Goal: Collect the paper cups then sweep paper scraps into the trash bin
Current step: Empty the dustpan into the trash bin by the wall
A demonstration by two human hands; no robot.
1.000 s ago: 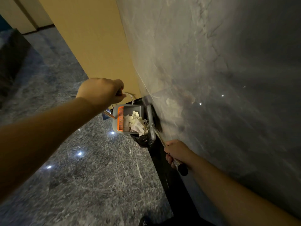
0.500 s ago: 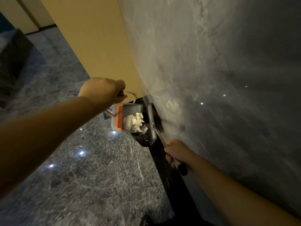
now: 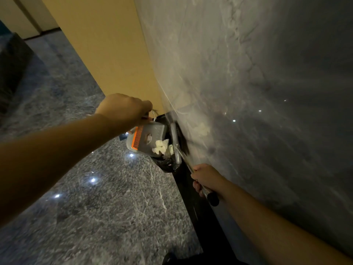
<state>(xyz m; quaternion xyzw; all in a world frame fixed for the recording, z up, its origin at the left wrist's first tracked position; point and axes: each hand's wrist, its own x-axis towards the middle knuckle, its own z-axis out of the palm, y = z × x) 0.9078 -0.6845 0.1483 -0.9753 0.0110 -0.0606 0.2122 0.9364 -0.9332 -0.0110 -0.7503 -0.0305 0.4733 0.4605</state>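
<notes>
While the left hand (image 3: 124,109) grips the dustpan (image 3: 148,139) handle, fingers curled tight round it, the pan hangs tilted over the bin (image 3: 168,165), its open lip pointing down. White scraps (image 3: 162,147) have bunched at that low edge, right above the bin's black liner, and the upper part of the pan already shows bare grey plastic beside its orange comb. On the side of the bin nearest the wall (image 3: 248,92), the right hand (image 3: 207,178) is wrapped round the broom (image 3: 175,142) handle, the head standing upright just beside the pan, close against the wall.

By this showing the sweeping is done and the tipping is well under way, though the heap has not yet dropped clear of the pan. No cups appear anywhere near the bin, so whether they are collected cannot be told. The floor (image 3: 95,197) around the bin shows no loose scraps; a sharper tilt or a shake should finish it.
</notes>
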